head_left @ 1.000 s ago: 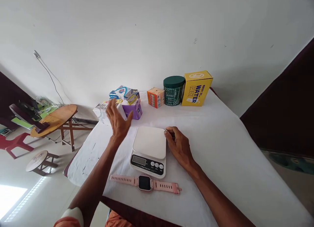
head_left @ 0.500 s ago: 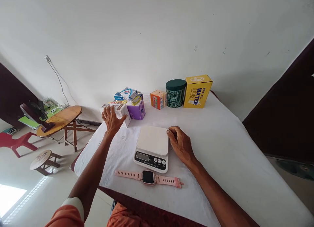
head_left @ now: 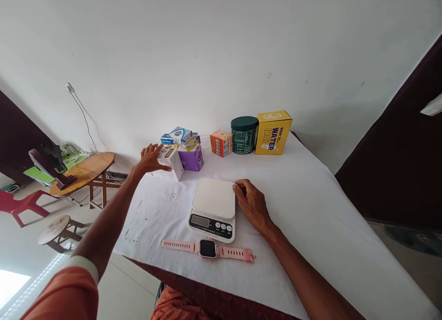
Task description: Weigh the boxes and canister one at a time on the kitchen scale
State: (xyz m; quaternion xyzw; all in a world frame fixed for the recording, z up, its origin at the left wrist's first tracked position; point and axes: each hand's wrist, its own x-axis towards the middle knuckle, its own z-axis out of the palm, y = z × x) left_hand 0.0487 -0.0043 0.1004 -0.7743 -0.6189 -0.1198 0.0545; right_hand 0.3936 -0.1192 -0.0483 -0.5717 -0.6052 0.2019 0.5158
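Observation:
At the left of the table, my left hand (head_left: 149, 160) is open against the side of a white box (head_left: 174, 165), thumb across its front and fingers spread near its top. The fingers are not closed around it. My right hand (head_left: 253, 202) is curled at the right edge of a white kitchen scale (head_left: 213, 198), thumb and forefinger at its upper right corner. Nothing lies on the scale's platform, and its display looks blank. In front of the scale a pink smartwatch (head_left: 208, 249) lies flat with its strap stretched out.
A purple box (head_left: 192, 158) stands beside the white box, with smaller blue boxes (head_left: 180, 135) on and behind it. Along the wall stand an orange box (head_left: 221, 143), a dark green canister (head_left: 244, 136) and a yellow box (head_left: 272, 133). A wooden stool (head_left: 57, 229) is left of the table.
My left hand has moved left and turned, from above the white box to its left side. My right hand stays at the scale's edge. The view has shifted slightly.

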